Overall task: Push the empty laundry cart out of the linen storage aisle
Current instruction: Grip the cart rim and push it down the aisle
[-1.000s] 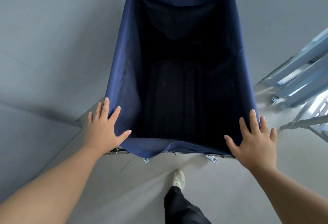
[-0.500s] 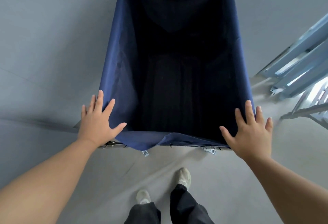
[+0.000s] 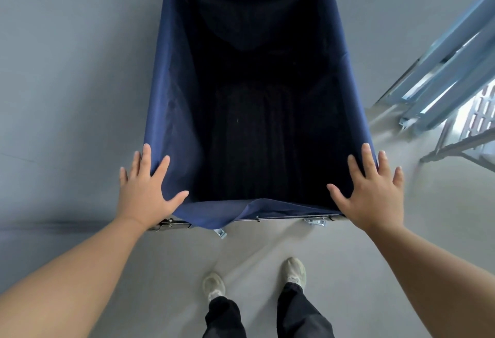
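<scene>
Both hands flat, fingers spread, ungripped: left hand [image 3: 146, 193], right hand [image 3: 371, 193] on near corners of laundry cart [image 3: 257, 91]. Cart's long axis runs straight ahead; hands equally near.

Bare forearms, dark trousers [image 3: 227, 319], and worn off-white sneakers [image 3: 294, 270].

Hands [image 3: 146, 193] on cart [image 3: 171, 96] near corners; shelving [image 3: 439, 69] right.
</scene>
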### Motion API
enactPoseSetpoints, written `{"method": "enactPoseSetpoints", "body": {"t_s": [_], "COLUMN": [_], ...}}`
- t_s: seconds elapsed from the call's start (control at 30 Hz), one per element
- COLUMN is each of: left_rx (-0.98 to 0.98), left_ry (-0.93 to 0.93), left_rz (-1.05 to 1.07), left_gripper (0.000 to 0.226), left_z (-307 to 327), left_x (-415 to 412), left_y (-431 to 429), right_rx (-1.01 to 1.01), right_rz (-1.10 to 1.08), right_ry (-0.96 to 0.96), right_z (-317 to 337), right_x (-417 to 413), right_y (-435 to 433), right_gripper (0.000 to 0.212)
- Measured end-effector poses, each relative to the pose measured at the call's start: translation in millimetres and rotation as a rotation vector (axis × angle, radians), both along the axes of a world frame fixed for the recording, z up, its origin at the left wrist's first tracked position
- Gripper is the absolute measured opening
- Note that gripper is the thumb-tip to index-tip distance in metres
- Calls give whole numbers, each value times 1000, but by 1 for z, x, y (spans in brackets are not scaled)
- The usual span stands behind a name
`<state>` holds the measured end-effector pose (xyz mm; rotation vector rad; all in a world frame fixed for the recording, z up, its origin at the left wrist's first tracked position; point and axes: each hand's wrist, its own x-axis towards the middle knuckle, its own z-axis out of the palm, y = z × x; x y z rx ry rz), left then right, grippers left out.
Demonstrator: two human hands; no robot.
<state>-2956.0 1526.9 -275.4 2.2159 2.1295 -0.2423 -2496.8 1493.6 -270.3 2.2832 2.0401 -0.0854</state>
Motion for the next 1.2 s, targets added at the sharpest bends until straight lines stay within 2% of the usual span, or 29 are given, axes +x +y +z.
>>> {"method": "enactPoseSetpoints", "body": {"t_s": [1.2], "left_rx": [109], "left_ry": [-83], "left_rz": [-216], "left_gripper": [96], "left_z": [-10], "left_x": [-122], "left_y": [143], "right_rx": [61], "right_rz": [-188], "right_ry": [3], "right_z": [-7], "right_x": [-130], "right_y": [57], "right_gripper": [80]}}
